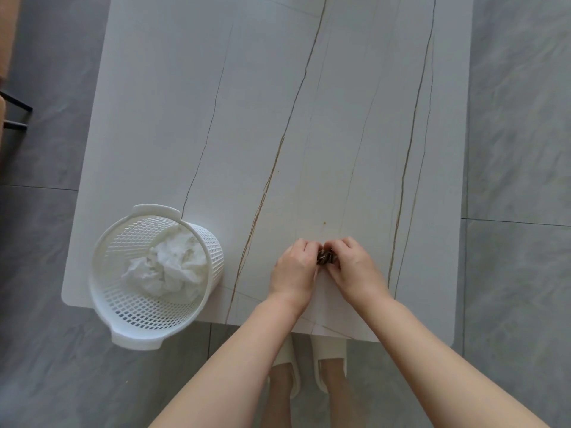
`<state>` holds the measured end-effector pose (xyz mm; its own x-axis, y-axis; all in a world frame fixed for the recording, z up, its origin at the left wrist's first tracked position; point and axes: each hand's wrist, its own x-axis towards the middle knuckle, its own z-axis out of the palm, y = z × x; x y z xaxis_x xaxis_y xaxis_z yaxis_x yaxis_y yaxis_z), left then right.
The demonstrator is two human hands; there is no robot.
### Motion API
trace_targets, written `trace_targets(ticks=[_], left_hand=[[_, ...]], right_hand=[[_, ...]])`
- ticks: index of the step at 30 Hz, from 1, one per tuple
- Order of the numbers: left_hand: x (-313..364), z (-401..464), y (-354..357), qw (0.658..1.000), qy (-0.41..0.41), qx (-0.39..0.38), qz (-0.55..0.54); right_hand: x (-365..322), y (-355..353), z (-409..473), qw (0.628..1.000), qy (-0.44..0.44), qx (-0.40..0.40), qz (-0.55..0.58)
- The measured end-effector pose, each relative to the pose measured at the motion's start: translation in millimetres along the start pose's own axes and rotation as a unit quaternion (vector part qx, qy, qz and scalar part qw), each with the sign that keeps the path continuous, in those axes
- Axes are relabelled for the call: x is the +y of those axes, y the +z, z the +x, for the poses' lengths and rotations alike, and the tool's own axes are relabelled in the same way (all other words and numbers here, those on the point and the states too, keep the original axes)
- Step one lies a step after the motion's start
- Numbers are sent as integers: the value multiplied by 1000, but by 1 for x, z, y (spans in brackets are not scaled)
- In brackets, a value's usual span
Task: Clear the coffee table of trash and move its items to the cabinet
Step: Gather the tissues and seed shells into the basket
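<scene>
Both hands, left hand and right hand, pinch dark scraps near the coffee table front edge.

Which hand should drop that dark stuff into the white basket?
Probably the left hand. The basket stands on its side of the table, so it need not cross over the right hand. Both hands cup the dark bits now.

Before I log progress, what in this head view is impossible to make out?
- Small dark bits: mostly covered by left hand and right hand; identity unclear.
- White perforated plastic basket: crumpled white paper hides its bottom.
- White marble-look coffee table: far end cut off by the top edge.
</scene>
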<state>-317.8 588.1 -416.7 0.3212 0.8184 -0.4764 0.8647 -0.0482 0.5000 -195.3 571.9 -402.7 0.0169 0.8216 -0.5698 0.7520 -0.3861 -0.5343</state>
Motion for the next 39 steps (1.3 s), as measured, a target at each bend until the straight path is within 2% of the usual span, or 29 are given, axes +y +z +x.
trace_targets(ticks=[11,15,23,29,34,39], left_hand=[[2,6,-7,998,-21,-52,15],[4,5,-19,997,-43,-56,-27],[-5,-32,-102,984,-83,61,-144],[-39,-88,-177,966,-126,141,-175],[-64,-112,-208,958,-170,146,-180],[-78,-118,-214,945,-218,145,-198]], right_hand=[[-7,-2,6,999,30,-16,-18],[-15,-7,8,999,40,-12,9],[-98,-27,-3,999,-19,12,44],[-189,-16,-22,994,-75,-18,83],[-233,1,-28,992,-75,-68,79],[-238,7,-29,992,-76,-85,53]])
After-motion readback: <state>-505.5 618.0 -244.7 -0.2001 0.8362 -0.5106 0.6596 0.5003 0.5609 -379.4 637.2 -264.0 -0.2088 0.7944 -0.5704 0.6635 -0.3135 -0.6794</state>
